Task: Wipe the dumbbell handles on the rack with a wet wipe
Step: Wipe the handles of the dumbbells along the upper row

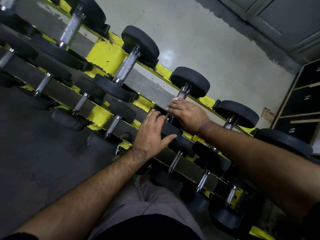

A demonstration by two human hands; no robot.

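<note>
We reach both bare forearms forward, our left hand (152, 134) spread flat, our right hand (188, 115) curled downward.

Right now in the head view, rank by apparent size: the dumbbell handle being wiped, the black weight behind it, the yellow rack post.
1. yellow rack post
2. black weight, close to the post; its greater distance makes this unsure
3. dumbbell handle, mostly hidden by the right hand

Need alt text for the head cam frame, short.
Seen from above, a person's right hand wraps a dumbbell handle on a yellow rack, a bit of white wipe showing at its fingers, while the left hand rests on that dumbbell's near black head. More black dumbbells fill the tiers.
</note>
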